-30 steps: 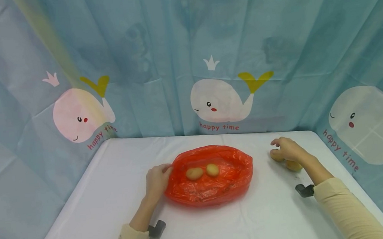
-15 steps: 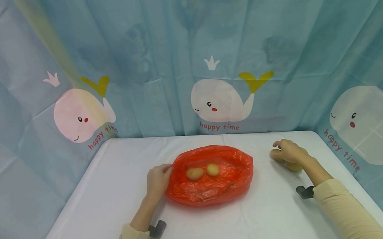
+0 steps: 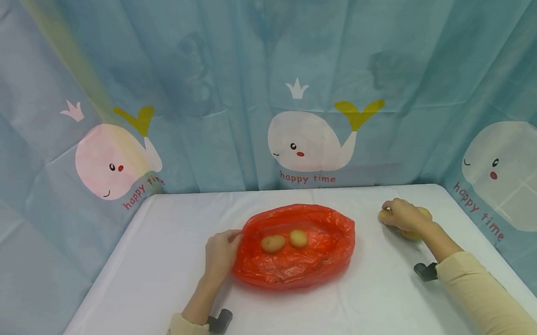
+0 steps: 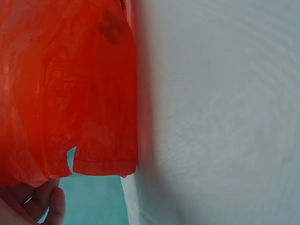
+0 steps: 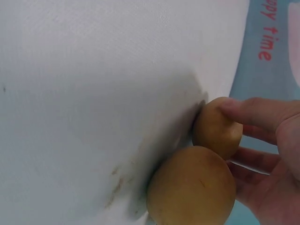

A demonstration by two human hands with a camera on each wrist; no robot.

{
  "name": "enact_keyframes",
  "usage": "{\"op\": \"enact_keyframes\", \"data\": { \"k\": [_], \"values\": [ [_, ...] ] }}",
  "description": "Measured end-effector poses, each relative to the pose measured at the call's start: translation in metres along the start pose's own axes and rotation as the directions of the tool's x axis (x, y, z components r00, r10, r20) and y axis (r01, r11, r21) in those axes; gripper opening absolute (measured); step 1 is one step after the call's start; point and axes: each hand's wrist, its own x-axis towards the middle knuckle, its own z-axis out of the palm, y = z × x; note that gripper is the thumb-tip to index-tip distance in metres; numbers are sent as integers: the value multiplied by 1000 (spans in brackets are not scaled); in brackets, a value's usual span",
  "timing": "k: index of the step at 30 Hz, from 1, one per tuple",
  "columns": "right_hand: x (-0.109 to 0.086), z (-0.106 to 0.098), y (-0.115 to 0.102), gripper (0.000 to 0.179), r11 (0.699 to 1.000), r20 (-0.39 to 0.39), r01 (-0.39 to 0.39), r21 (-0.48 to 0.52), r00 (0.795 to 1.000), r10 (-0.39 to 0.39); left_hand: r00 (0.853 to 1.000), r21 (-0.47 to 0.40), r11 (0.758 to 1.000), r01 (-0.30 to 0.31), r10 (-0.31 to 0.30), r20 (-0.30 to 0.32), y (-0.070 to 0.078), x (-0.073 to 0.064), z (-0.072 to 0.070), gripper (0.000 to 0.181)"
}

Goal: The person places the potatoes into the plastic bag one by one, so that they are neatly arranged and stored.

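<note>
"Where's the bag?"
"On the worktop, before the curtain, two potatoes inside."
"Either side?"
"Left hand at its left end; right hand at more potatoes, well right."

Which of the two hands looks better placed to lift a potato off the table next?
Probably the right hand: it grips a potato, with another potato close beside. The left hand holds the edge of the red bag, away from those two.
</note>
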Motion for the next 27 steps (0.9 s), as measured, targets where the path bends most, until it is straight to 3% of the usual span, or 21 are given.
{"op": "enact_keyframes", "data": {
  "k": [12, 27],
  "values": [
    [3, 5, -3, 41, 999, -23, -35, -5, 999, 35, 1000, 6, 1000, -22, 22, 0, 2, 2, -1, 28],
    [4, 9, -1, 38, 1000, -77, 9, -26, 997, -11, 1000, 13, 1000, -9, 8, 28, 2, 3, 0, 28]
  ]
}}
